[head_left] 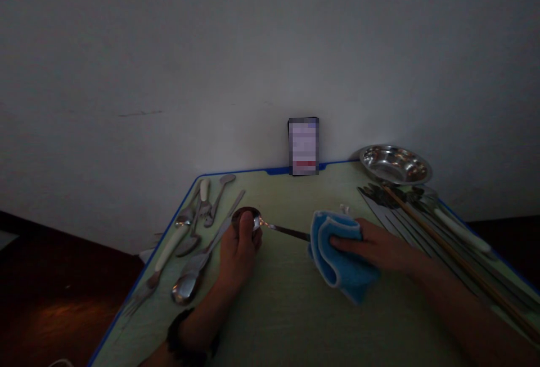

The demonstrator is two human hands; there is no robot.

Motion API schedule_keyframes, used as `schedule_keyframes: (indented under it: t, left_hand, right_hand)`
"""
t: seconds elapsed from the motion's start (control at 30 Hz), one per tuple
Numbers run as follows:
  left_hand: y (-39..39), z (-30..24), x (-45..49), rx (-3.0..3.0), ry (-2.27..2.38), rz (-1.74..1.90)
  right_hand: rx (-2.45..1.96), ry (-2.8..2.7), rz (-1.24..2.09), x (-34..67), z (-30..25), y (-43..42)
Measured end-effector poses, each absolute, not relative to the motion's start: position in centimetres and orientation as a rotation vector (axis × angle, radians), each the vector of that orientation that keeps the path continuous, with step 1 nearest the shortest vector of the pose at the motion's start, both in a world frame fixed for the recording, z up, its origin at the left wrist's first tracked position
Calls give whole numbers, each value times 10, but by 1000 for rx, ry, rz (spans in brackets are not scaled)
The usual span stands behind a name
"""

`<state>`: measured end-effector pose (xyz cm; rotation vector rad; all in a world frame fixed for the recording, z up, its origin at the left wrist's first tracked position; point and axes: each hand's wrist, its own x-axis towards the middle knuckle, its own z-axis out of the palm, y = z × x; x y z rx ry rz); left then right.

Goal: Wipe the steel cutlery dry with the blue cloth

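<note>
A metal spoon (287,232) is held level above the table between my two hands. My left hand (240,246) grips it by the bowl, thumb pressed on top. A folded blue cloth (333,251) with pale edges wraps the handle's far end. My right hand (367,243) is closed on this cloth, its thumb lying on the near fold; the handle tip is hidden inside. Left of my left hand lie several spoons and forks, among them a large spoon (185,285) and a fork with a white handle (169,251).
The pale green table (278,322) has a blue rim and stands against a grey wall. A phone (304,146) leans at the back. On the right are a shiny metal bowl (394,164), a row of metal cutlery and a wooden chopstick (455,254).
</note>
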<state>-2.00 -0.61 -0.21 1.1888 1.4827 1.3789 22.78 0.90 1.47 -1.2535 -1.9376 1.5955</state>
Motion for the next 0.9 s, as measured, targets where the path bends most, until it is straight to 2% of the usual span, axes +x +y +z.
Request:
schedule_keyframes:
  t: [0.33,0.53,0.77,0.9]
  left_hand:
    - [-7,3,-17,1328,1577,1179]
    - [-15,0,-13,1606,1497,917]
    - [-15,3,-15,1438,1456,1261]
    - [-11,6,-19,1588,1446,1193]
  right_hand:
    - [-1271,-2115,1350,207,10,-6]
    - [-1182,-2036,1407,196,11,-13]
    - [-1192,-2075,1441,204,12,-7]
    - [-1219,-2099,1445,205,10,-7]
